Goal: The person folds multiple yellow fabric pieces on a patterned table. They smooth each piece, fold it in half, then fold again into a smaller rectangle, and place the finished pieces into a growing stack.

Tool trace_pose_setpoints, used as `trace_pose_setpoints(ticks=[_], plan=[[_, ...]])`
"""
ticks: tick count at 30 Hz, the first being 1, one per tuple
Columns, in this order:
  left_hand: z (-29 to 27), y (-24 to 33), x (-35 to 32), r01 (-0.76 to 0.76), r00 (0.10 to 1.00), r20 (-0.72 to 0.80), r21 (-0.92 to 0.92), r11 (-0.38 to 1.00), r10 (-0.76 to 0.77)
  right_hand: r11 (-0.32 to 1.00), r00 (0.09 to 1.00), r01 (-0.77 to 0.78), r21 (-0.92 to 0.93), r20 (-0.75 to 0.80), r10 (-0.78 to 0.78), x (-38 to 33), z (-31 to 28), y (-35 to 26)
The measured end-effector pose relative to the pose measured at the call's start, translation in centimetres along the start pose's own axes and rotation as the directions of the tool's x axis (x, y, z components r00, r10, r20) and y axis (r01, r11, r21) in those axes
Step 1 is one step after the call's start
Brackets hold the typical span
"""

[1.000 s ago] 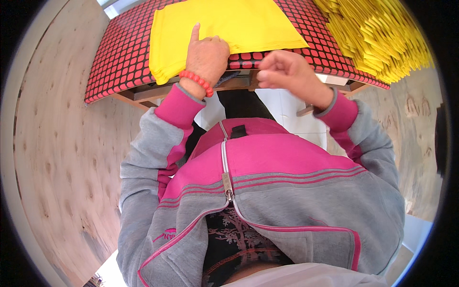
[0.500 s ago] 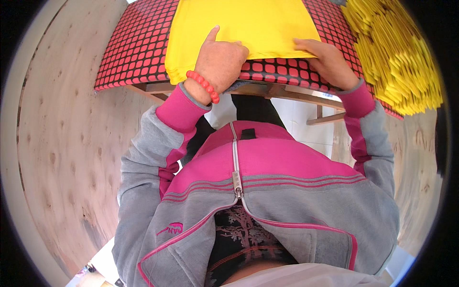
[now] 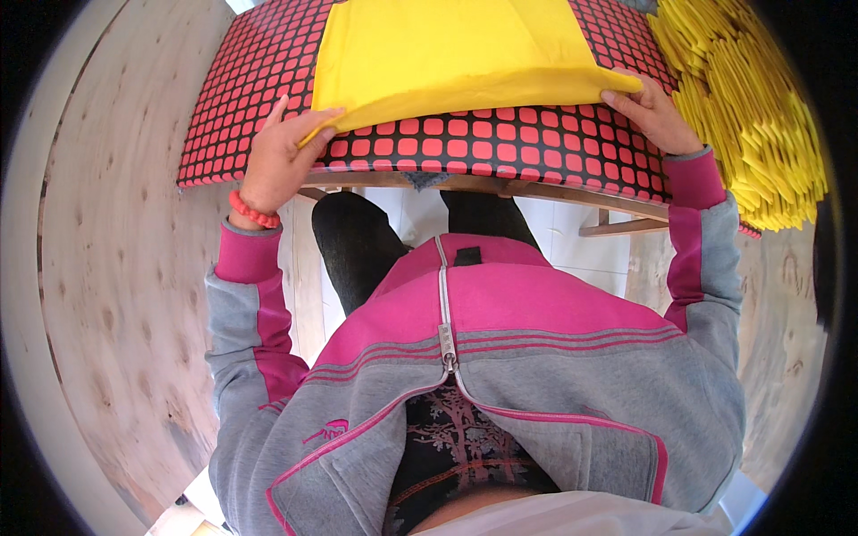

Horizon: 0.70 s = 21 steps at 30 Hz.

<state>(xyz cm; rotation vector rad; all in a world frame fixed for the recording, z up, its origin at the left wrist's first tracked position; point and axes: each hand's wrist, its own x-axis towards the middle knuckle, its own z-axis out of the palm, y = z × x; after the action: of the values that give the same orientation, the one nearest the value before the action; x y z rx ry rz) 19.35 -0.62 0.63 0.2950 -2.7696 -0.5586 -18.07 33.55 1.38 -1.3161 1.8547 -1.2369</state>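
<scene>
A yellow sheet of thin material (image 3: 447,49) lies on the table with its near edge lifted and folded over. At that edge's left corner, my left hand (image 3: 284,152) pinches the sheet between thumb and fingers. The opposite corner is gripped by my right hand (image 3: 651,109), its thumb on top. Between the two hands the near edge hangs in a shallow curve. Whether more sheets lie under this one cannot be told, and the far end runs out of the picture.
The table has a red-and-black checked cover (image 3: 259,89) and a wooden frame beneath. At its right side stands a tall heap of folded yellow pieces (image 3: 755,125). Wooden boards (image 3: 125,250) are at the left.
My left hand has moved left from the top of the yellow stack to the corner. My right hand shifted slightly right. The near edge, flat before, is now raised and folded over.
</scene>
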Motion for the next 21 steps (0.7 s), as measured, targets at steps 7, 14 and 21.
trace_pose_setpoints(ticks=[7,14,21], plan=[[1.0,-3.0,3.1,0.146,0.959,-0.116,-0.582,0.800,-0.259,0.989,0.996,0.000,-0.148,-0.083,-0.012,1.5,0.0,1.0],[2.7,-4.5,6.1,0.013,0.922,-0.361,-0.342,0.939,-0.144,0.956,0.969,0.075,-0.283,-0.206,-0.137,3.3,0.7,2.4],[3.4,-4.0,6.2,0.167,0.897,-0.424,0.071,0.983,-0.121,0.779,0.915,-0.012,-0.626,-0.322,-0.244,4.4,1.9,2.7]])
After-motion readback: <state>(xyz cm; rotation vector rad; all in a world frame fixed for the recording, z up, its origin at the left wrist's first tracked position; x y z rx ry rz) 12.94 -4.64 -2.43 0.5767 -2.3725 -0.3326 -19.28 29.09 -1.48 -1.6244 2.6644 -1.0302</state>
